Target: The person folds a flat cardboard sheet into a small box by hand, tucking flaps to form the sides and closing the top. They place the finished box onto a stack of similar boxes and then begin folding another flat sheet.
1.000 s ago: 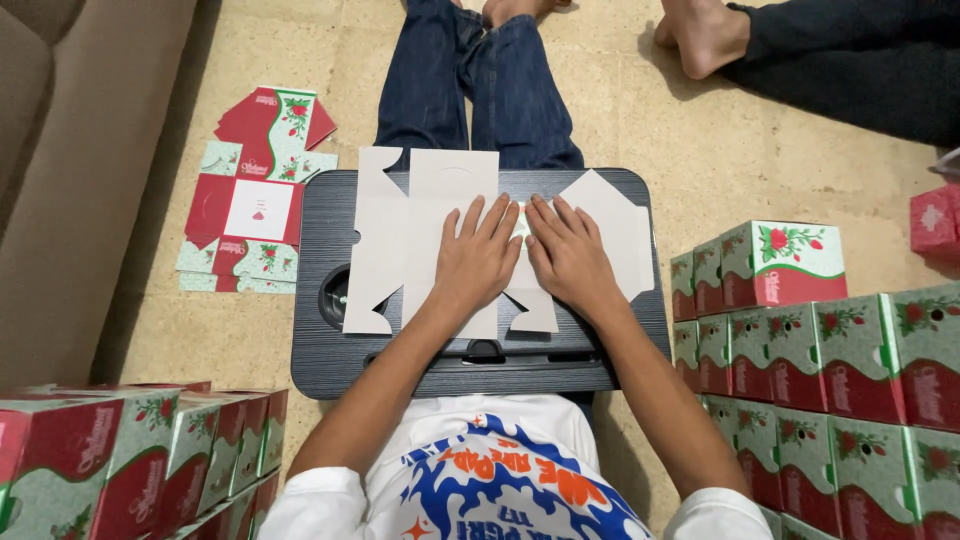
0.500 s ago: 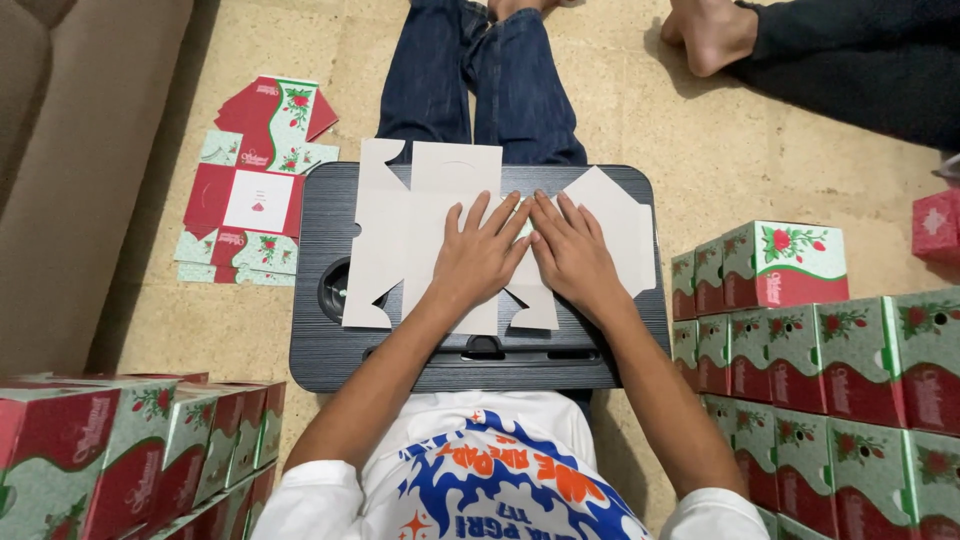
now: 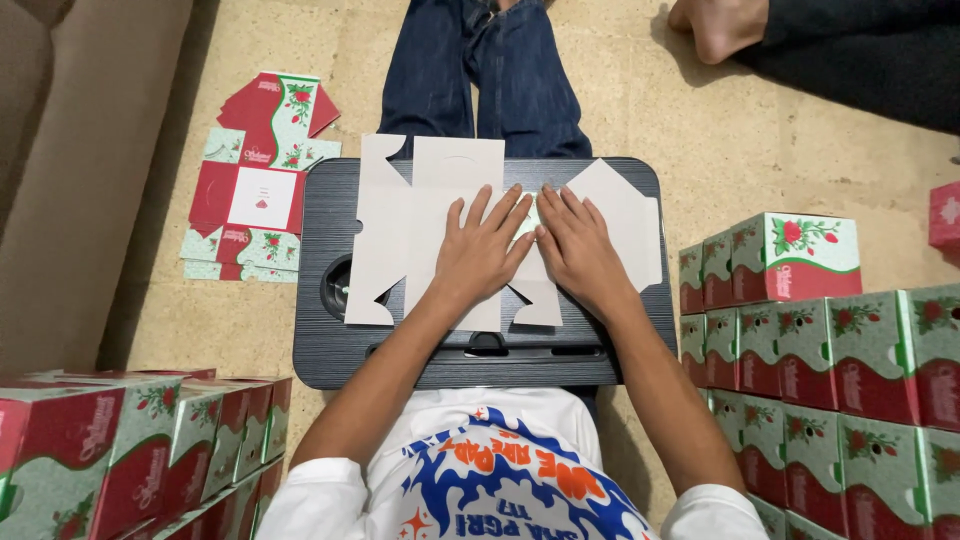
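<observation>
hands: left (image 3: 482,250), right (image 3: 580,250) spread flat | notched grey card blank (image 3: 420,215) | ridged black lap tray (image 3: 330,340)

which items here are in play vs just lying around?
In play:
- flat box blank, plain side up, under both palms
- left hand and right hand, pressing it flat
- black lap tray beneath it

Lying about:
- printed flat blanks on the floor
- assembled boxes, stacked on both sides
- another person's foot
- sofa

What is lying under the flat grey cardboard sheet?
The cardboard sheet lies on a black lap tray; both hands press on it. The tray's round recess is partly covered.
</observation>
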